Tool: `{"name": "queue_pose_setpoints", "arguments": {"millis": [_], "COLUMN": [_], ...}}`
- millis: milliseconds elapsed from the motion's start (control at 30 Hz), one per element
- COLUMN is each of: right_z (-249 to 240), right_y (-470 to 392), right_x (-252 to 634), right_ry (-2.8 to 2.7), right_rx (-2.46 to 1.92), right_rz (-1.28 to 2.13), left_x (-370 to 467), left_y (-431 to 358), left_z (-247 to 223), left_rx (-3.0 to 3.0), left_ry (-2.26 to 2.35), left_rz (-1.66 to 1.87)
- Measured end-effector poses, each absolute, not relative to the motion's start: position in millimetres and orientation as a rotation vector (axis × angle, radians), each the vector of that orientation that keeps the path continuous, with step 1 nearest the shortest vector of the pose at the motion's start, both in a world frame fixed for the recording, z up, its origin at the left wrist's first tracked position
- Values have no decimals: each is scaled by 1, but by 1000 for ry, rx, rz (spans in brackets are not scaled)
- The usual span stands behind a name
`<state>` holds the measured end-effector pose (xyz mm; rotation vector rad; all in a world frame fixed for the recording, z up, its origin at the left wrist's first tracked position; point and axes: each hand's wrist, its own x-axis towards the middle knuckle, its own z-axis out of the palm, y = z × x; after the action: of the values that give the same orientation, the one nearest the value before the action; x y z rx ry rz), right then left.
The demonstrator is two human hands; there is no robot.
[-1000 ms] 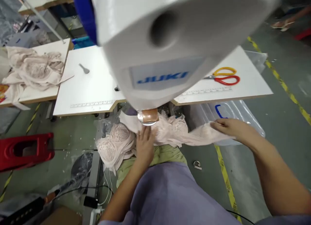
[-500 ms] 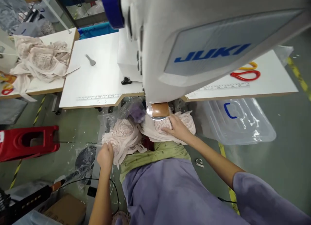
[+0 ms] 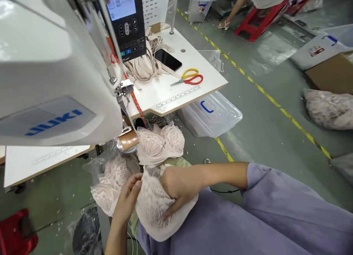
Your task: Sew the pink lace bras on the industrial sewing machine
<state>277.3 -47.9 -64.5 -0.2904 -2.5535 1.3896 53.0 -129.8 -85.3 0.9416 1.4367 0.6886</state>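
Note:
A pale pink lace bra (image 3: 154, 211) is held up over my lap between my two hands. My left hand (image 3: 129, 196) pinches its upper left edge between thumb and fingers. On its right side my right hand (image 3: 180, 185) grips it, with the thumb lying over the lace cup. Another lace bra (image 3: 153, 146) lies just beyond, beside the rounded metal end of the sewing machine (image 3: 128, 141). More lace bras (image 3: 110, 185) hang in a bunch to the left of my left hand. Some fingers of my right hand are hidden.
On the white table (image 3: 215, 80) are red-and-yellow scissors (image 3: 190, 78), a phone (image 3: 168, 59) and a heap of beige straps (image 3: 143, 65). A clear lidded bin (image 3: 212, 115) stands below. At lower left is a red stool (image 3: 18, 233). Another person's leg (image 3: 237, 7) shows at the back.
My view has swung right. Both hands have come together over my lap and now hold one bra between them. My right hand has left the bra by the machine's end.

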Motion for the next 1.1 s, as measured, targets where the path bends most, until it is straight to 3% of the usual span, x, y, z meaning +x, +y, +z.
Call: {"name": "queue_pose_setpoints", "arguments": {"millis": [167,433,533,700,900,1100], "right_z": [-45,-43,-43,-36,-29,-32], "right_y": [-38,2,18,30,50,73], "right_x": [320,361,345,296,262,249], "right_ry": [-2528,-2751,-2437,-2228,-2099,-2125], "right_rx": [-502,-892,-1014,-575,-900,-1002], "right_rz": [1311,1537,1347,1740,1526,1476], "left_x": [66,89,100,99,61,43], "left_y": [-113,-86,-76,-60,-33,-21], "left_z": [-94,-51,-28,3,19,6], "left_rx": [707,1202,1426,1614,1404,1321], "left_ry": [1209,1364,1314,1398,1799,2037], "left_rz": [677,538,551,645,739,783]}}
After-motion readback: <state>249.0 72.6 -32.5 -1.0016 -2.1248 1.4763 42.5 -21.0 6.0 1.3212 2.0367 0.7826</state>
